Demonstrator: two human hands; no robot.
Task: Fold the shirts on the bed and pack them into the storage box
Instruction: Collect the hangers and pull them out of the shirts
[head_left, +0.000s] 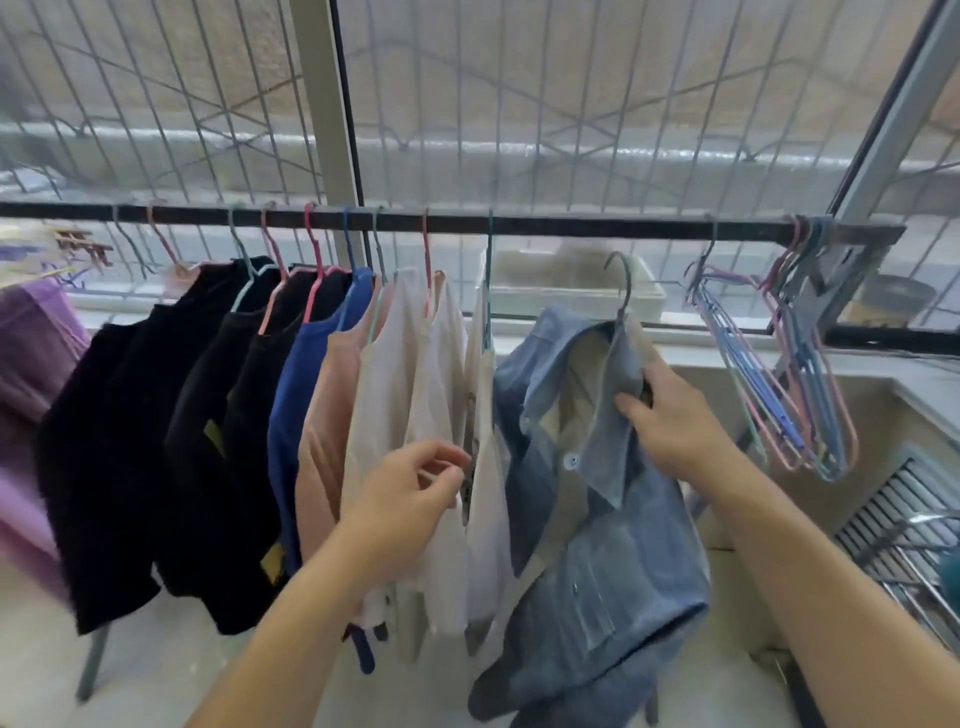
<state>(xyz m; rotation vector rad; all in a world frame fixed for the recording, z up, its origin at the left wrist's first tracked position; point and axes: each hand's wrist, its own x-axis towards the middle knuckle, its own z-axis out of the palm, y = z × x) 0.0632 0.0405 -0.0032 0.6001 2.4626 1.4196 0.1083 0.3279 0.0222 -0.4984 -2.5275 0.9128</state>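
The right hand (670, 415) grips the collar of a blue denim shirt (587, 499), whose hanger hook (623, 283) sits below the black rail (467, 223), off it. The left hand (410, 499) pinches a white garment (441, 374) hanging from the rail. Black shirts (156, 415) hang further left; empty hangers (779, 374) bunch at the rail's right end.

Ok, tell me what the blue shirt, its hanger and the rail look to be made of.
Blue shirt, gripped by the right hand: seemingly light chambray-like woven cotton; matte, faded, soft creases, buttons. Its hanger: probably coated wire; thin, smooth, dull grey-blue hook, off the rail. Rail: likely painted metal; dark, straight, rigid bar, slightly worn-looking.
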